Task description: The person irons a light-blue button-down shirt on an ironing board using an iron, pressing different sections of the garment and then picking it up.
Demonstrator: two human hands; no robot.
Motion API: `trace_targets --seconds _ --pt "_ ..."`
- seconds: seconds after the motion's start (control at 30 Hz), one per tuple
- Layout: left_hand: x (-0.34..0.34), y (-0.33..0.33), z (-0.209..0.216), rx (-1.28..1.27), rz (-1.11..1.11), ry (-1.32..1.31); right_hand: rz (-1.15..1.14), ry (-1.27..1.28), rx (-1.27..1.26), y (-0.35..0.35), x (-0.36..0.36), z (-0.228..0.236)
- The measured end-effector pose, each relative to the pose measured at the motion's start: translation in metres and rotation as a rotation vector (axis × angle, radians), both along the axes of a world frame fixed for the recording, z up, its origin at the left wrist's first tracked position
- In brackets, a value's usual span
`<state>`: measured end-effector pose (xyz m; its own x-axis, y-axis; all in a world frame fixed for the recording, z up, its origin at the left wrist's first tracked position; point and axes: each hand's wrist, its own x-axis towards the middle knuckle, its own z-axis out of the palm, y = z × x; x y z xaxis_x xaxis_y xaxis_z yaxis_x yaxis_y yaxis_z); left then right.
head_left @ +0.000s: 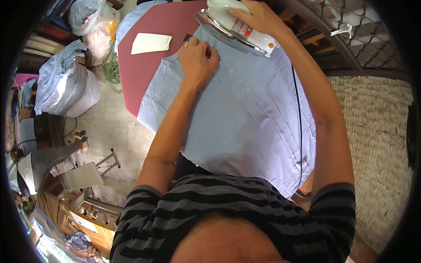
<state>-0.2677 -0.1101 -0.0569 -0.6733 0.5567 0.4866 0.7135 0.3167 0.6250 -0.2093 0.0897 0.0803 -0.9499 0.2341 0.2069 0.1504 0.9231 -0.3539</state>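
Note:
A light blue button-up shirt (237,118) lies spread over an ironing board with a dark pink cover (136,83). My right hand (258,17) is wrapped round the handle of a white and silver clothes iron (239,28), which rests at the shirt's far right part. On the shirt's far left part, my left hand (198,59) has its fingers bent and gathered on the cloth, close to a small dark label (187,37). The iron's sole is hidden against the fabric. A row of pale buttons (240,81) runs down the shirt's middle.
White cards (151,43) lie on the board's left side. A black cord (298,109) hangs along the shirt's right side. Stuffed plastic bags (70,83) and a folding stool (81,176) stand on the floor at left. A metal lattice gate (372,33) borders the far right.

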Motion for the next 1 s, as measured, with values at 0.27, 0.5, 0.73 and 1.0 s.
trace_targets --seconds 0.27,0.5,0.73,1.0 --pt "-0.002 -0.003 -0.003 0.045 -0.017 -0.014 -0.157 -0.075 0.133 -0.008 0.039 -0.016" --pt "0.000 0.003 -0.001 0.083 -0.022 -0.036 -0.098 0.069 0.097 -0.006 0.028 -0.016" --pt "-0.004 -0.005 -0.003 0.067 0.000 -0.027 -0.170 -0.080 0.061 -0.015 0.052 -0.012" --pt "-0.005 -0.005 -0.003 0.075 -0.013 0.002 -0.119 -0.011 0.006 -0.013 0.041 -0.007"
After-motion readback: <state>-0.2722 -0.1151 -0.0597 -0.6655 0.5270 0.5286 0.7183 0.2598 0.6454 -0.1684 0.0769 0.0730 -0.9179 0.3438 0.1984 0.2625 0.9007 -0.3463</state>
